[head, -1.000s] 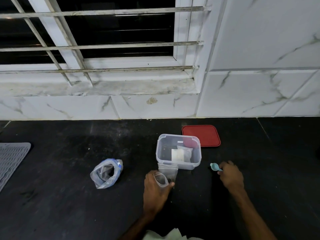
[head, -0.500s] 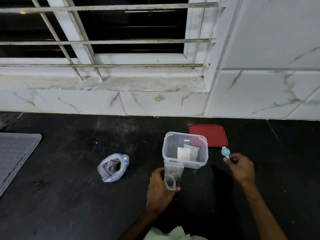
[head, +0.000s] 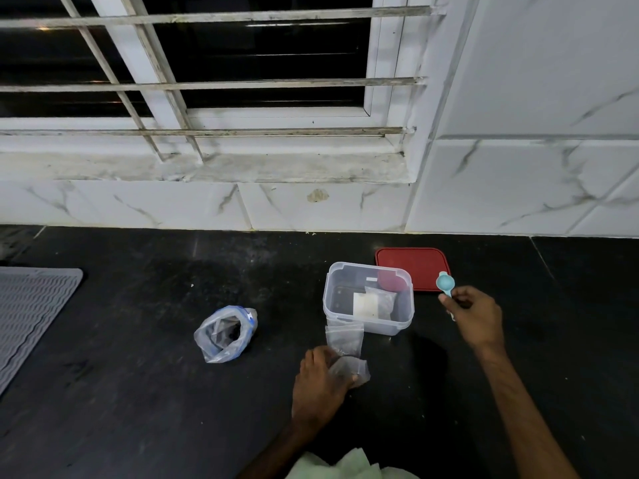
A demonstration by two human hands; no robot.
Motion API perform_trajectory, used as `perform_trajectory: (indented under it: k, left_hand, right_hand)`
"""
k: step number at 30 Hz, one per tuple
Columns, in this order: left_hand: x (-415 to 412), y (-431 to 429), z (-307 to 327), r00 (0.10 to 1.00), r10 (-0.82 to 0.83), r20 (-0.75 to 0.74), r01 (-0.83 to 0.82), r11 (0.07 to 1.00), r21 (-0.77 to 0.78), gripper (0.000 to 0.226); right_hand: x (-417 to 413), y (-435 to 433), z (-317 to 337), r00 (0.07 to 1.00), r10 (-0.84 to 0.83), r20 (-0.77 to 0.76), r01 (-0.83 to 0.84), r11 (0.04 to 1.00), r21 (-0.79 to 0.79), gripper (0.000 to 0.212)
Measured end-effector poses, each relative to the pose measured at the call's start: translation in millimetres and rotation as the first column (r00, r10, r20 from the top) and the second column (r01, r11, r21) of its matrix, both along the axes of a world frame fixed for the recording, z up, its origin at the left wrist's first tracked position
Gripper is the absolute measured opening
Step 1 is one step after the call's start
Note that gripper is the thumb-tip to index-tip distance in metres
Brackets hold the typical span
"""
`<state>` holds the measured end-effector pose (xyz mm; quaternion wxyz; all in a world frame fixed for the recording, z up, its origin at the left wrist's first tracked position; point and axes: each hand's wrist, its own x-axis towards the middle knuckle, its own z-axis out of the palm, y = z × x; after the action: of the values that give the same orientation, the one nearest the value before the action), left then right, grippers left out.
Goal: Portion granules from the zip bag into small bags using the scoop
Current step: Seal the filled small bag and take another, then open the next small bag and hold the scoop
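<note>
**Blue scoop (head: 444, 284) pinched, small bag (head: 349, 369) gripped**

Zip bag (head: 224, 335) open-mouthed on black counter (head: 138, 392), left of clear tub (head: 366, 267) and red lid (head: 411, 262); marble-tiled wall (head: 518, 188) and barred window (head: 242, 63) behind, grey mat (head: 31, 312) far left. Left hand (head: 320, 382) curled round the small bag, low before the tub; right hand (head: 475, 318) beside the lid, fingers pinching the scoop's handle.

Looks like a home kitchen: black stone counter (head: 121, 392) backed by white marble-look tiles (head: 536, 81), barred window (head: 259, 50) w/ grimy sill (head: 276, 167), grey ribbed mat (head: 31, 305) at left, clear plastic tub (head: 368, 267) & red lid (head: 411, 262) by wall.
</note>
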<state>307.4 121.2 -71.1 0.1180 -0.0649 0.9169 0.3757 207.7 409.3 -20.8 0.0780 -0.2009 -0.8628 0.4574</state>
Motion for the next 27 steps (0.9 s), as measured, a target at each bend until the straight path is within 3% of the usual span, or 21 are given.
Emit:
perform_trajectory:
  k: [3,9,16,23,27]
  left_hand:
    - [1,-3,-4,0.996,-0.089,0.018,0.09,0.993,-0.076,0.049]
    - [0,-11,-12,0.997,-0.063,-0.035,0.066,0.99,0.124,0.032]
    - [-14,-20,-19,0.996,0.066,-0.056,-0.056,0.985,0.163,0.01]
    - [-15,-18,-19,0.993,0.119,0.026,-0.121,0.988,0.096,0.016]
    - [-11,-19,-18,0.987,0.162,-0.006,-0.161,0.984,0.082,0.013]
  right_hand:
    - [0,-5,6,1.0,0.007,-0.022,-0.008,1.0,-0.023,0.016]
    - [0,-11,22,0.996,0.018,-0.088,-0.022,0.999,-0.046,0.015]
    - [-5,-30,41,0.995,0.065,-0.081,-0.071,0.995,-0.069,0.015]
    - [-4,-53,44,0.986,0.144,-0.087,-0.151,0.985,-0.088,0.014]
    - [-2,-66,47,0.978,0.185,-0.095,-0.194,0.976,-0.102,0.012]
